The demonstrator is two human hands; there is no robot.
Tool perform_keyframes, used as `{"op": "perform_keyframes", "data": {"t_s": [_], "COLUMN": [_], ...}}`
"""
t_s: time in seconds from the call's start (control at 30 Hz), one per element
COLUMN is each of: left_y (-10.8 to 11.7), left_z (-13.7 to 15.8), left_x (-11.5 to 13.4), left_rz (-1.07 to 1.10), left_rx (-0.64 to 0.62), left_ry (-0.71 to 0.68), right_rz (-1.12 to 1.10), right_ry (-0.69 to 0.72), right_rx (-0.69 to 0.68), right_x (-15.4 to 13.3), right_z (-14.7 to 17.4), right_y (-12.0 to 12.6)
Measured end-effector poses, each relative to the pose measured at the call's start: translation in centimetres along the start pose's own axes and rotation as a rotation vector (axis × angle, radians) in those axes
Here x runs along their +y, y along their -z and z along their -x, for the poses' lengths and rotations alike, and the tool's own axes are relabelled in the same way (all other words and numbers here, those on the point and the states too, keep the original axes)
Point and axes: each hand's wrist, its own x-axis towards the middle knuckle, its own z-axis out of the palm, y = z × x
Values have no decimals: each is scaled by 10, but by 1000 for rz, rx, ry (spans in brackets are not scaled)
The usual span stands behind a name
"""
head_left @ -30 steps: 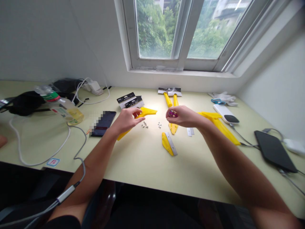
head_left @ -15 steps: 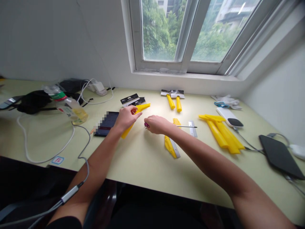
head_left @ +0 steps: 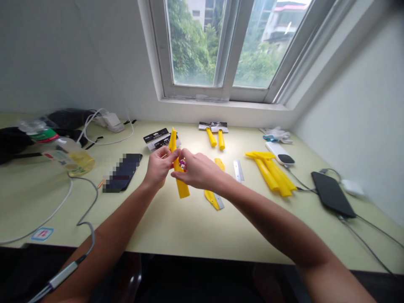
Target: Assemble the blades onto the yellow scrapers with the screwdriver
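Observation:
My left hand [head_left: 159,167] is closed around a yellow plastic scraper handle [head_left: 182,188], which stands tilted over the table with its narrow end up. Against the same handle, from the right, my right hand [head_left: 202,169] is closed on a screwdriver [head_left: 182,163]; only a bit of its purple grip shows between the hands, and the shaft is hidden. Just beyond my right forearm lie a yellow blade cover [head_left: 219,164] and loose metal blades [head_left: 238,170]. Nearer me, a yellow cover with a blade edge [head_left: 213,200] rests on the tabletop.
Several yellow handles [head_left: 271,172] are piled at right, near a white device [head_left: 280,153] and a black phone [head_left: 333,194] with cables. Two yellow-handled tools [head_left: 216,138] lie at the back. Left are black packages [head_left: 158,139], a dark phone [head_left: 123,172] and a bottle [head_left: 63,147].
My hands have come together at the yellow handle, which has turned more upright. The screwdriver moved with my right hand; its shaft no longer shows at right. The view has shifted rightward.

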Motion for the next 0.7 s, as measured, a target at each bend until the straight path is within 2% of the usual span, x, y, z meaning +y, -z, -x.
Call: {"op": "perform_keyframes", "data": {"t_s": [0.1,0.17,0.23,0.33,0.43,0.5,0.6,0.7], "left_y": [-3,-4,-5,-7,-10,-12,-14,-14], "left_z": [5,7,10,15,20,24,30,33], "left_x": [5,7,8,4,-3,-8,-15,-21], "left_rz": [120,158,108,-166,-488,-637,-748,-788], "left_rx": [-50,-165,-318,-517,-631,-689,-785,-855], "left_ry": [64,84,88,30,-93,-184,-294,-380], "right_rz": [17,-21,-14,199,463,551,524,435], "right_ry": [-89,-125,-160,-343,-613,-755,-866,-886], "right_rx": [6,34,79,132,108,88,26,-20], "right_x": [1,8,22,64,126,166,206,215], "right_z": [3,10,25,59,95,114,129,130], "right_y": [5,16,34,63,84,91,91,87]}}
